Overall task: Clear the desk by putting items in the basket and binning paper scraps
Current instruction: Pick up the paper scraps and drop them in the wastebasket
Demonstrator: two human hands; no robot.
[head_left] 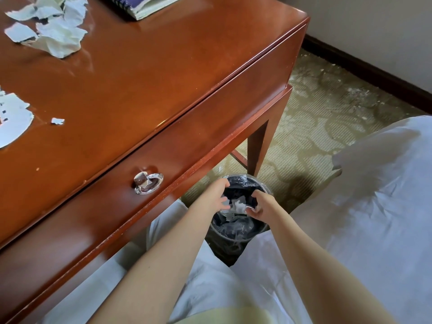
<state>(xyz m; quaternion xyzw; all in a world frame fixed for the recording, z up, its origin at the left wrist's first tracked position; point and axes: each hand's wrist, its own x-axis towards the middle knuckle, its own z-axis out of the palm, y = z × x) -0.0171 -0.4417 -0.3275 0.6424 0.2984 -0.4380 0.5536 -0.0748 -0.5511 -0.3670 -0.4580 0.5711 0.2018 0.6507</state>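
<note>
Holding paper scraps [236,205] over bin [261,185]

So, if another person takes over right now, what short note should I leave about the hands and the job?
Left hand: over the bin, fingers curled, a scrap at its thumb; grip unclear.
Right hand: over the bin, pinching paper scraps.
Done: this handful is at the bin, not yet dropped.
Left: on the desk, bin the torn pile, the left-edge scraps and the small scrap. The notebook goes in the basket, which is out of view.
</note>
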